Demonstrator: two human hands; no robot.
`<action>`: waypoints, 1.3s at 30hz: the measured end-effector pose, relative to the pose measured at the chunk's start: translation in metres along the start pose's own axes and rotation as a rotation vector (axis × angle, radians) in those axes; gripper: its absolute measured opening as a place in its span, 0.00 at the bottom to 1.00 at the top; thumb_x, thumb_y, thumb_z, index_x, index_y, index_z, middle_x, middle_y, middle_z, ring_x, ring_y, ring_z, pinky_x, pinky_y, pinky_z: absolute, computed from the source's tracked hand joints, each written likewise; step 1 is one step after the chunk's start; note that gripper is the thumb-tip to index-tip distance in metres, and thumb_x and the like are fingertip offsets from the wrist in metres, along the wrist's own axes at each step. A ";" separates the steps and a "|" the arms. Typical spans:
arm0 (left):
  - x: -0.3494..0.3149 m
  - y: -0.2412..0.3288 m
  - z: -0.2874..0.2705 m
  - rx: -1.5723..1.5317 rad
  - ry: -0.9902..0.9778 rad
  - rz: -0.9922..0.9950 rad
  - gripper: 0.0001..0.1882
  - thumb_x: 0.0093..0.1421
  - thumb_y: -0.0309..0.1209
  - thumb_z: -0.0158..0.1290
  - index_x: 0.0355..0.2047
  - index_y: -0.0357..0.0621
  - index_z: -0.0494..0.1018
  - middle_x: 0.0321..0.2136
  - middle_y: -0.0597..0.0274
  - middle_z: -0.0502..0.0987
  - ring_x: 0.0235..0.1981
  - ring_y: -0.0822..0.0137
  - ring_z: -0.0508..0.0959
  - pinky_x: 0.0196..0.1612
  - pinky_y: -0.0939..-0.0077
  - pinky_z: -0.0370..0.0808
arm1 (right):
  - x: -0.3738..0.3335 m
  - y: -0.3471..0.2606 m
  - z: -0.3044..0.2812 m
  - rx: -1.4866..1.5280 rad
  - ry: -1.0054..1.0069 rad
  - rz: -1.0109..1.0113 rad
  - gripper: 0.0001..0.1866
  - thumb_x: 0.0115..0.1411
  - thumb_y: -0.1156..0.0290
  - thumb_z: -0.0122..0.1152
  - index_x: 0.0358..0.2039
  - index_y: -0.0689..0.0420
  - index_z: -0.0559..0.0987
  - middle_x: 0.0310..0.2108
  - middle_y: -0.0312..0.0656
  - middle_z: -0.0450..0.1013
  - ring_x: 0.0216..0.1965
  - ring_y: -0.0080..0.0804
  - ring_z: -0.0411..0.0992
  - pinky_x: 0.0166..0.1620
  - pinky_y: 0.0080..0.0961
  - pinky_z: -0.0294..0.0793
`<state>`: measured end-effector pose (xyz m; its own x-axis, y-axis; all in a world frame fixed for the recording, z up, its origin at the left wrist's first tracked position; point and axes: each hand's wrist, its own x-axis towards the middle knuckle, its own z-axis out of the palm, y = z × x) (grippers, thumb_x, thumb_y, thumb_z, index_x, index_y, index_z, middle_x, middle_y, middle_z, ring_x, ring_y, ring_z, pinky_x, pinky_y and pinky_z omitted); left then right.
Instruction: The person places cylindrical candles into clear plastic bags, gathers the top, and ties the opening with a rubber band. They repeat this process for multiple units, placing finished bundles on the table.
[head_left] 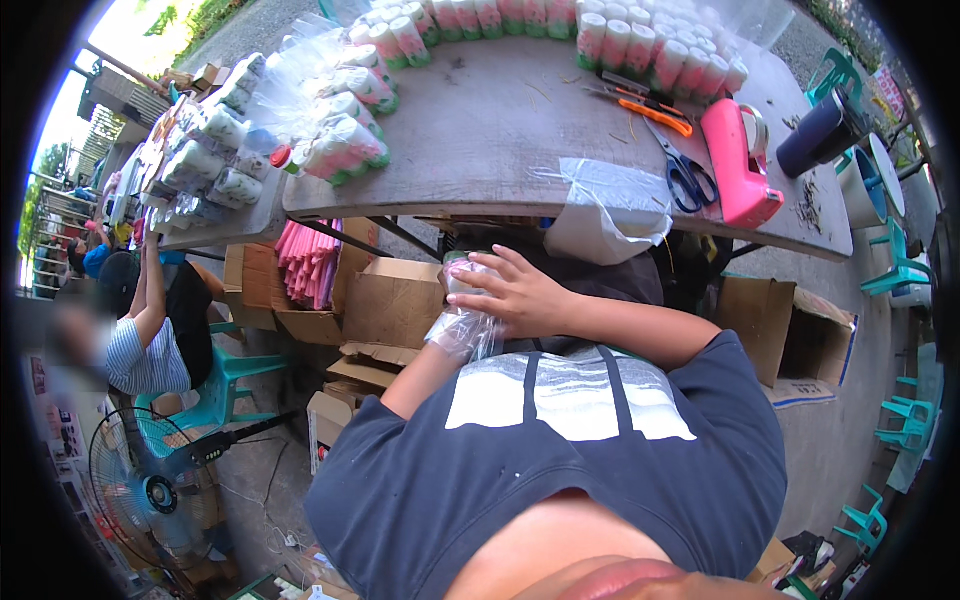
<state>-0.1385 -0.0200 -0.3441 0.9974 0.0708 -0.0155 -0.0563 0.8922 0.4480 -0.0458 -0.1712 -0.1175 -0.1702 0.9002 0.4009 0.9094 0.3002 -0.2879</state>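
Note:
In front of my body, my left hand (462, 325) is mostly hidden behind clear plastic and my other hand. It appears wrapped round a small pink and green roll (456, 268) in a clear plastic bag (485, 338). Across the plastic lies my right hand (525, 290), its fingers stretched and slightly apart, touching the bag. Both hands are below the near edge of the grey table (470, 130). A stack of thin clear plastic bags (615, 205) hangs over that edge, just beyond my right hand.
Bagged pink, white and green rolls (345, 150) line the table's left and far sides. At right lie blue-handled scissors (688, 180), an orange cutter (655, 112), a pink sealer-like device (735, 165) and a dark tumbler (820, 135). Cardboard boxes (395, 305), a fan (160, 492) and a seated person (155, 345) are at left.

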 end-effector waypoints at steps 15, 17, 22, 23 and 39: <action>-0.010 0.118 0.194 -0.271 0.292 -0.088 0.27 0.67 0.53 0.39 0.56 0.48 0.67 0.52 0.56 0.72 0.58 0.52 0.70 0.61 0.29 0.60 | 0.217 0.115 -0.083 1.036 0.723 0.785 0.15 0.73 0.62 0.48 0.48 0.62 0.71 0.46 0.46 0.74 0.45 0.29 0.72 0.48 0.27 0.72; -0.013 0.115 0.184 -0.251 0.299 -0.125 0.26 0.67 0.51 0.40 0.56 0.47 0.67 0.51 0.57 0.73 0.57 0.54 0.71 0.61 0.32 0.62 | 0.241 0.114 -0.075 0.892 0.722 0.841 0.18 0.72 0.60 0.51 0.49 0.64 0.70 0.45 0.50 0.74 0.44 0.33 0.72 0.46 0.30 0.72; -0.022 0.113 0.176 -0.158 0.389 -0.199 0.22 0.67 0.47 0.42 0.55 0.48 0.68 0.47 0.62 0.74 0.53 0.61 0.74 0.58 0.41 0.68 | 0.259 0.129 -0.078 0.592 0.541 0.730 0.43 0.59 0.50 0.67 0.61 0.70 0.62 0.60 0.64 0.62 0.64 0.50 0.62 0.62 0.38 0.65; -0.025 0.115 0.172 -0.160 0.417 -0.201 0.21 0.67 0.46 0.43 0.54 0.48 0.68 0.46 0.63 0.74 0.51 0.62 0.74 0.57 0.42 0.69 | 0.251 0.122 -0.100 0.568 0.485 0.709 0.48 0.56 0.48 0.69 0.64 0.70 0.59 0.62 0.65 0.59 0.66 0.52 0.57 0.65 0.42 0.62; -0.012 0.112 0.148 0.303 0.616 -0.112 0.18 0.67 0.41 0.46 0.52 0.47 0.70 0.44 0.65 0.75 0.47 0.65 0.75 0.53 0.58 0.72 | 0.036 0.312 -0.227 -0.453 1.069 1.124 0.22 0.54 0.53 0.71 0.42 0.53 0.79 0.36 0.38 0.77 0.46 0.44 0.71 0.49 0.41 0.68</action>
<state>-0.1499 0.0131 -0.1615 0.7840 0.3056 -0.5404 0.1498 0.7516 0.6424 0.3177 -0.1170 0.0047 0.7774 -0.0898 0.6225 0.4495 -0.6130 -0.6498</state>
